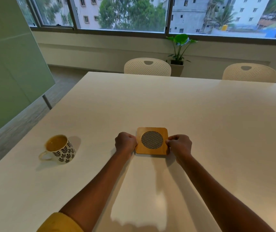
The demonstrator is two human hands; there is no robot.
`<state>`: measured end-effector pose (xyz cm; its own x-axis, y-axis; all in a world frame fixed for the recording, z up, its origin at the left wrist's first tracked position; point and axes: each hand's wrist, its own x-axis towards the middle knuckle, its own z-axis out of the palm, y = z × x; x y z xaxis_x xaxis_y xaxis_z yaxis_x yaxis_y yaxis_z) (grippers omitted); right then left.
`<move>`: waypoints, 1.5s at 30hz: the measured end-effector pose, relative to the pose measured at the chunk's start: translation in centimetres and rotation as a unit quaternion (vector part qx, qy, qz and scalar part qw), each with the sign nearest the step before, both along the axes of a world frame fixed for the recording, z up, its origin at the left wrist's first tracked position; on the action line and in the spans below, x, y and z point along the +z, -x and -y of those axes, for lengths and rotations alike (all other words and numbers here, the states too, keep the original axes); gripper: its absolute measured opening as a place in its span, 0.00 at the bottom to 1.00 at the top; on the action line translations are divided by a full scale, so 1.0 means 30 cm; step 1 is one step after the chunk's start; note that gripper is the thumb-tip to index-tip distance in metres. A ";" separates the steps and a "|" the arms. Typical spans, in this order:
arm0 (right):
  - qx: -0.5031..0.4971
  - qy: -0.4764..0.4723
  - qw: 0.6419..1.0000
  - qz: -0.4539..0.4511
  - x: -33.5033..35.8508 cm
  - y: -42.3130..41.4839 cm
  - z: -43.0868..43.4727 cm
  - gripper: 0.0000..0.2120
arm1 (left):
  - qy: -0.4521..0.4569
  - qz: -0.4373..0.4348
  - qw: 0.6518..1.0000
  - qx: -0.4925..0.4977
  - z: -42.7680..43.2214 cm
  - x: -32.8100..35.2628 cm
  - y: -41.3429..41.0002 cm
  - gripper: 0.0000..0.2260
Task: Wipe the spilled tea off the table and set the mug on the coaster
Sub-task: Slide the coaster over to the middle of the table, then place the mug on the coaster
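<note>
A square wooden coaster [152, 141] with a round woven patch in its middle lies flat on the white table [200, 114]. My left hand [125, 142] grips its left edge with curled fingers. My right hand [180, 145] pinches its right edge. A white mug [60, 150] with a dark leaf pattern stands upright to the left, well apart from both hands, its handle facing near-left. Tea fills much of it. No spilled tea or cloth shows on the tabletop.
Two white perforated chairs [147, 66] [249, 72] stand at the table's far edge. A potted plant [179, 52] sits by the window wall behind them. A green glass partition [8, 64] rises at the left, beyond the table's left edge.
</note>
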<state>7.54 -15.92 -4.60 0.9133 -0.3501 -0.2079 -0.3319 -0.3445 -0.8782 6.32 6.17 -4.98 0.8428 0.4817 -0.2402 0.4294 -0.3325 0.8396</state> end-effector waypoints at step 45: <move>0.347 -0.030 0.920 0.179 0.185 0.064 -0.650 0.35 | 0.087 0.248 0.950 0.167 -0.395 0.298 0.410 0.10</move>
